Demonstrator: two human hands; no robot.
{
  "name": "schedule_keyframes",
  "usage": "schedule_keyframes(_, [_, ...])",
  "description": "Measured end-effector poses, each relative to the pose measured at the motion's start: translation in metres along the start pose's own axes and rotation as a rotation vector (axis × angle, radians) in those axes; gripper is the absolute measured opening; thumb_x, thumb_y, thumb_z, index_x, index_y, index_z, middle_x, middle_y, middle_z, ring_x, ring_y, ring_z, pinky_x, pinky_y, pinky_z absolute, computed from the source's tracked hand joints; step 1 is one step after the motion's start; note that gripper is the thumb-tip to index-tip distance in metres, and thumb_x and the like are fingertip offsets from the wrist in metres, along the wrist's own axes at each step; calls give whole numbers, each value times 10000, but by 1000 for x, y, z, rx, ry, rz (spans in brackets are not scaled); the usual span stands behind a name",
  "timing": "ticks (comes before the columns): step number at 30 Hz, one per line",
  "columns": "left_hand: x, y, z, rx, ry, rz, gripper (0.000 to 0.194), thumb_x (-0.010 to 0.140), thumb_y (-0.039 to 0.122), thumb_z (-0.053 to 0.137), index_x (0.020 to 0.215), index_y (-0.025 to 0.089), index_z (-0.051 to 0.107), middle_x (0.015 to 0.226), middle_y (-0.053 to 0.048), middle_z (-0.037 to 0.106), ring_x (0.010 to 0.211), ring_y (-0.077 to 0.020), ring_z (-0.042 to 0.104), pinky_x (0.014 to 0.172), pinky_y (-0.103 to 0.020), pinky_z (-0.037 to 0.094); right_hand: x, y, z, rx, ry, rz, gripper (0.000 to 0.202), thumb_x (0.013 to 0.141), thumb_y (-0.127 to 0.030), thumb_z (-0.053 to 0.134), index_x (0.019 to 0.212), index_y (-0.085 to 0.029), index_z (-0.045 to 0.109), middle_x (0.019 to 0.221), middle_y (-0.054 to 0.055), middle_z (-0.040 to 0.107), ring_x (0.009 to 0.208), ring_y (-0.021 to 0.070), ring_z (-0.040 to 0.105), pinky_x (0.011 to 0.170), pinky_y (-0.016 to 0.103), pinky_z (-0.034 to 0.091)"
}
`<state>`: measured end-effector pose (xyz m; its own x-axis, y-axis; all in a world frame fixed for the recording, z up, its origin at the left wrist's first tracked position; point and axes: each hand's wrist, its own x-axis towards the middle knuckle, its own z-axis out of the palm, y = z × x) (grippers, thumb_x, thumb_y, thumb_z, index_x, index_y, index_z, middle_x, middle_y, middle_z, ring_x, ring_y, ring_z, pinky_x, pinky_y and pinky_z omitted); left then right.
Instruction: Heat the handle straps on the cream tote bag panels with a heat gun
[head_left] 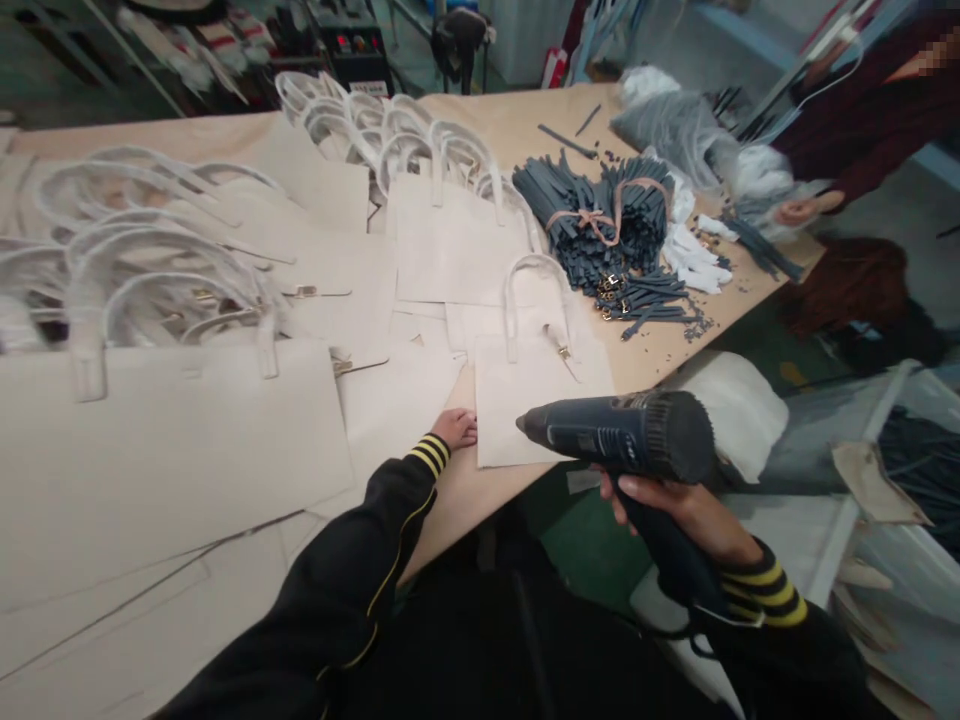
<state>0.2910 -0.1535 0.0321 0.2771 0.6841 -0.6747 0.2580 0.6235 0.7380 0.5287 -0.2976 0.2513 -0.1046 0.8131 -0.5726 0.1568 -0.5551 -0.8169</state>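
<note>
My right hand (pixel 694 515) is wrapped around the handle of a dark heat gun (pixel 615 432), whose tapered nozzle points left over a beige bag panel (pixel 501 400). This panel lies near the table's front edge; it has a looped pale handle (pixel 511 300) and a small gold buckle (pixel 562 352) on a thin strap. At the panel's left edge rests my left hand (pixel 457 428), fingers lying low on the table with the tips by the edge. It lifts nothing that I can see. The heat gun hides the panel's lower right part.
Stacked bag panels (pixel 165 440) with wrapped handles cover the table's left side, and more panels (pixel 457 240) lie behind. A tied bundle of dark grey straps (pixel 592 220) sits at the right, with white gloves (pixel 694 250) beside it. A co-worker's hand (pixel 806 208) is at the far right corner.
</note>
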Motion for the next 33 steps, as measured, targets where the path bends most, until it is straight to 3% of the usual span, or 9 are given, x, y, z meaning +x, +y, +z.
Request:
schedule_keyframes(3, [-4, 7, -16, -138, -110, -118, 136, 818, 231, 456, 854, 118, 524, 809, -82, 638, 679, -115, 619, 608, -214, 488, -9, 5, 23, -42, -119, 42, 310, 840, -430, 533, 882, -140, 634, 688, 45, 603, 613, 178, 552, 593, 298, 452])
schedule_keyframes(7, [-4, 14, -21, -120, -92, -108, 120, 843, 213, 438, 842, 110, 501, 861, -111, 645, 670, -111, 622, 569, -192, 469, -10, 10, 43, -119, -132, 22, 297, 839, -427, 529, 872, -156, 646, 694, 46, 594, 634, 182, 543, 634, 303, 441])
schedule_keyframes(11, [-2, 18, -15, -102, -67, -92, 96, 835, 189, 452, 815, 105, 493, 806, -102, 641, 609, -96, 594, 558, -204, 456, -20, 18, 41, -13, -134, 122, 331, 826, -456, 541, 881, -142, 629, 689, 51, 596, 614, 181, 541, 597, 299, 443])
schedule_keyframes(16, [1, 23, -3, 40, -10, -74, 128, 805, 154, 455, 705, 96, 509, 620, -44, 582, 498, -70, 510, 504, -194, 412, -45, 36, 27, 201, 19, 110, 360, 819, -443, 556, 1005, -138, 605, 730, 64, 609, 640, 195, 556, 572, 305, 458])
schedule_keyframes(19, [10, 26, 7, 226, 76, -14, 171, 785, 217, 476, 672, 104, 537, 543, -10, 532, 489, -84, 489, 529, -221, 427, -59, 46, 11, 167, 285, 118, 388, 786, -433, 613, 1045, -143, 589, 800, 75, 625, 655, 196, 571, 562, 298, 479])
schedule_keyframes(23, [37, 37, 21, 545, 303, 154, 217, 730, 319, 537, 678, 113, 580, 599, -41, 571, 689, -174, 565, 691, -280, 450, -68, 54, -17, 176, 623, 87, 421, 717, -456, 677, 973, -134, 587, 792, 72, 630, 603, 180, 568, 490, 269, 489])
schedule_keyframes(27, [59, 57, 37, 556, 465, 219, 201, 723, 255, 476, 752, 105, 606, 760, -102, 626, 828, -213, 574, 763, -288, 435, -68, 62, -32, 208, 665, 100, 429, 693, -465, 694, 937, -128, 590, 776, 70, 631, 590, 178, 569, 464, 260, 494])
schedule_keyframes(30, [52, 80, 44, 525, 545, 266, 172, 702, 207, 431, 698, 128, 584, 701, -80, 607, 779, -194, 560, 727, -280, 433, -71, 67, -33, 294, 644, 68, 448, 708, -488, 674, 982, -143, 593, 802, 61, 633, 610, 172, 568, 478, 246, 497])
schedule_keyframes(33, [33, 106, 23, 482, 620, 400, 164, 697, 240, 400, 618, 161, 519, 596, -31, 541, 676, -160, 519, 656, -261, 421, -71, 73, -40, 366, 598, 147, 497, 681, -487, 701, 1049, -171, 593, 865, 78, 659, 704, 211, 605, 569, 275, 526])
